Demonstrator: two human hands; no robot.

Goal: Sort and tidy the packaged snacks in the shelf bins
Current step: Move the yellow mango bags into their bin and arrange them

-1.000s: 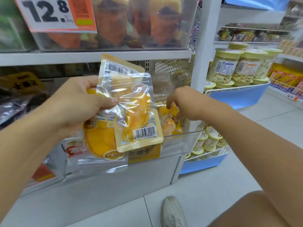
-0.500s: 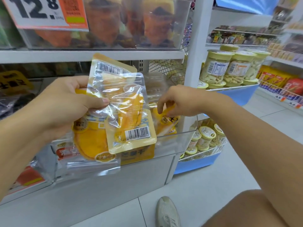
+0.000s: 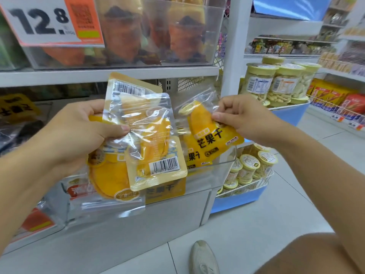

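Note:
My left hand [image 3: 79, 131] grips a stack of several yellow dried-mango packets [image 3: 146, 139], their barcoded backs toward me, held in front of the shelf. My right hand [image 3: 243, 117] pinches one more mango packet [image 3: 211, 133] by its upper edge; it hangs front side out above the clear plastic bin [image 3: 221, 171] on the lower shelf. Another yellow packet [image 3: 192, 157] shows inside that bin behind the raised one.
A clear bin of orange snacks [image 3: 177, 36] with a 12.8 price tag [image 3: 45, 20] sits on the shelf above. Blue racks to the right hold jars with yellow lids [image 3: 276, 82] and small tubs [image 3: 250, 165]. My shoe [image 3: 203, 258] rests on the tiled floor.
My right hand has lifted a mango packet up out of the bin, where before it reached down among the packets. The left hand's stack stayed roughly in place.

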